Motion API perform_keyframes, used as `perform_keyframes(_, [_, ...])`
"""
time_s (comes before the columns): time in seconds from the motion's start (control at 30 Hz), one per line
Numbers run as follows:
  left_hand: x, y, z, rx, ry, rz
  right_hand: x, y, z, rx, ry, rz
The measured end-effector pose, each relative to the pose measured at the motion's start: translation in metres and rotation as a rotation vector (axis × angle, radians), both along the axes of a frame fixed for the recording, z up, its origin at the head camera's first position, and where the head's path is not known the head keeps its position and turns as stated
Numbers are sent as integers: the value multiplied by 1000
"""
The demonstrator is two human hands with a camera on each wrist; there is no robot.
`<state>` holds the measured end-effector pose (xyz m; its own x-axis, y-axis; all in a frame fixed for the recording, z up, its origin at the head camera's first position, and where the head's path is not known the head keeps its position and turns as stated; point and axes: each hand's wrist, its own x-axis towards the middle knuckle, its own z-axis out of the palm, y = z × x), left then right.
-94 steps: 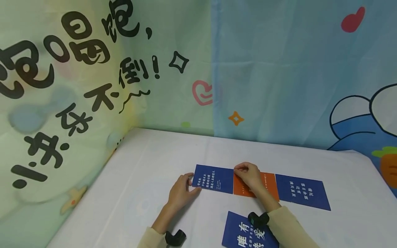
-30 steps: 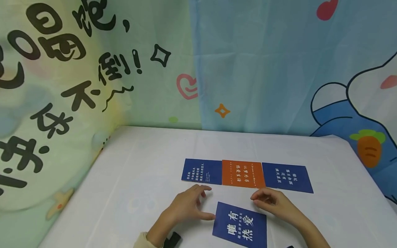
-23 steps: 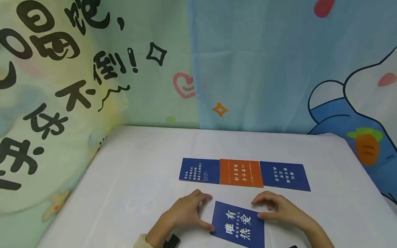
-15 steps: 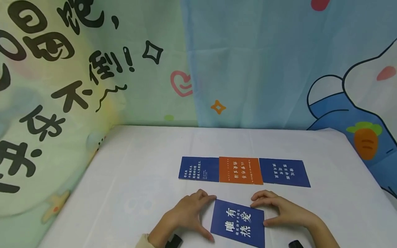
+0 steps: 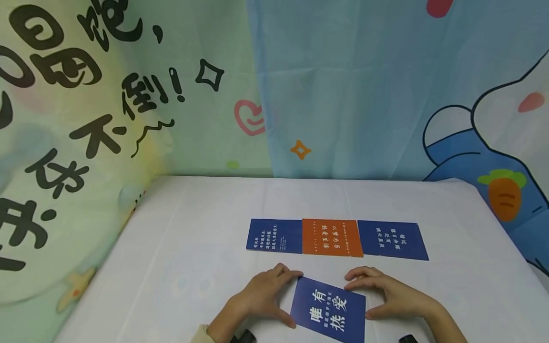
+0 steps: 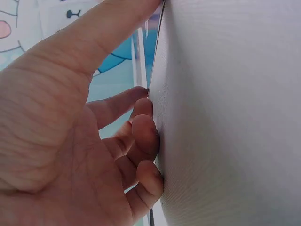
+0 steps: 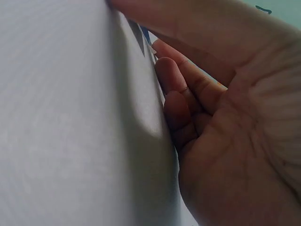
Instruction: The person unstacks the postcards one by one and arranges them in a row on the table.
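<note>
- Paper or thin card stock is the likely material of the near blue card (image 5: 329, 309); judge it light, flexible and easily creased, and prone to slide on the white tablecloth (image 5: 193, 228).
- Best hold, as a judgement: pinch opposite side edges, or lift one corner first, since the card lies flat with no raised lip.
- Left hand (image 5: 261, 297): thumb and fingertips (image 6: 146, 136) curled against the card's left edge.
- Right hand (image 5: 388, 295): thumb and fingertips (image 7: 171, 89) curled against the right edge.
- Location: near edge of the table, between both hands, slightly rotated, just in front of a row of three cards.
- Appearance: dark blue face, large white Chinese characters, sharp corners.
- Row: left blue card (image 5: 274, 236), orange card (image 5: 330, 237) and right blue card (image 5: 392, 239), edges touching, each carrying small white text.
</note>
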<state>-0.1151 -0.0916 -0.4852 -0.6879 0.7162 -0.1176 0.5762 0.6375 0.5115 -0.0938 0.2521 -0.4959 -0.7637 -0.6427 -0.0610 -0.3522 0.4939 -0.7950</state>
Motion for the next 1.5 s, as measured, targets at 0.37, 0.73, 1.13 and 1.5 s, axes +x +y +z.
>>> perform_keyframes(0.37, [0, 2, 1, 19, 1, 13, 0, -3, 1, -37, -82, -28])
perform_keyframes(0.73, [1, 2, 0, 30, 27, 7, 0, -3, 2, -228, -250, 65])
perform_keyframes(1.13, [3, 1, 2, 2, 5, 20, -2, -1, 7, -307, -385, 90])
perform_keyframes(1.5, [5, -4, 4, -8, 9, -28, -5, 3, 2, -328, -377, 79])
